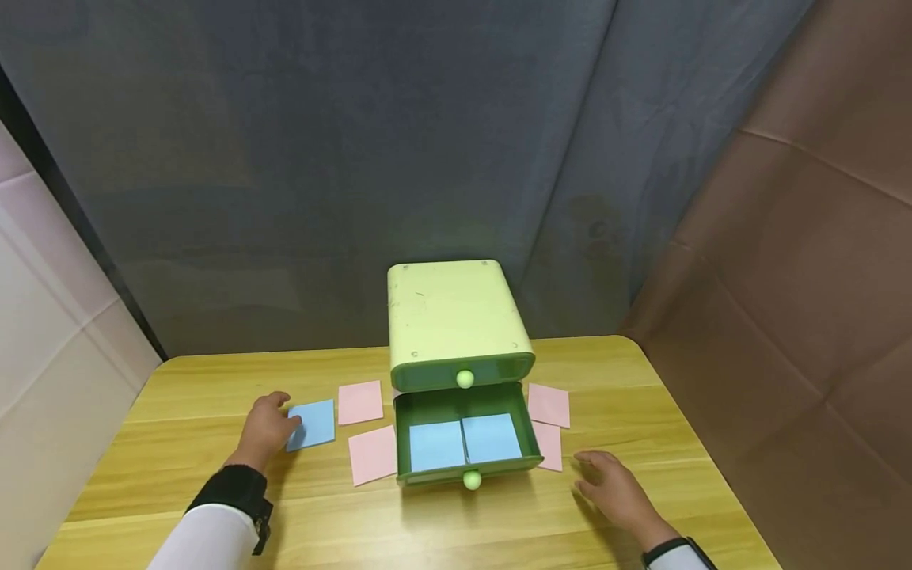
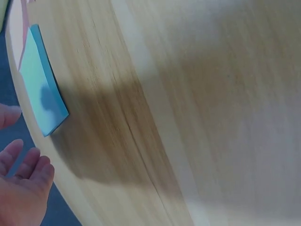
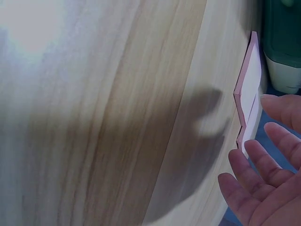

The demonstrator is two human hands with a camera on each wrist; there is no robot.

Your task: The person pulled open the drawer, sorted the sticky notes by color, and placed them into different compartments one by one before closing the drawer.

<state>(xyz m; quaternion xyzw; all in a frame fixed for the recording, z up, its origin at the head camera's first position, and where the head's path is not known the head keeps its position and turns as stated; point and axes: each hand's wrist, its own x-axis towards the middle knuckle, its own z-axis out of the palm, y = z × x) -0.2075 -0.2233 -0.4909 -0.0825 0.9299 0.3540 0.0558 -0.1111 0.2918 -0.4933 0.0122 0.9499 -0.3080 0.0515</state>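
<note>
fingers of the left hand rest relaxed on the edge of a blue sticky note, lying on the wooden table at nine o'clock from the green drawer box. the right hand, fingers spread and holding nothing, hovers at four o'clock of the open drawer, near a pink sticky note.

The head camera looks forward and down from above the near edge of the wooden table, taking in the whole top, the green drawer unit and both arms. The left wrist camera sits close over the tabletop — it shares the blue note by the left hand with the head view. The right wrist camera, equally near, shares the pink notes beside the right hand.
</note>
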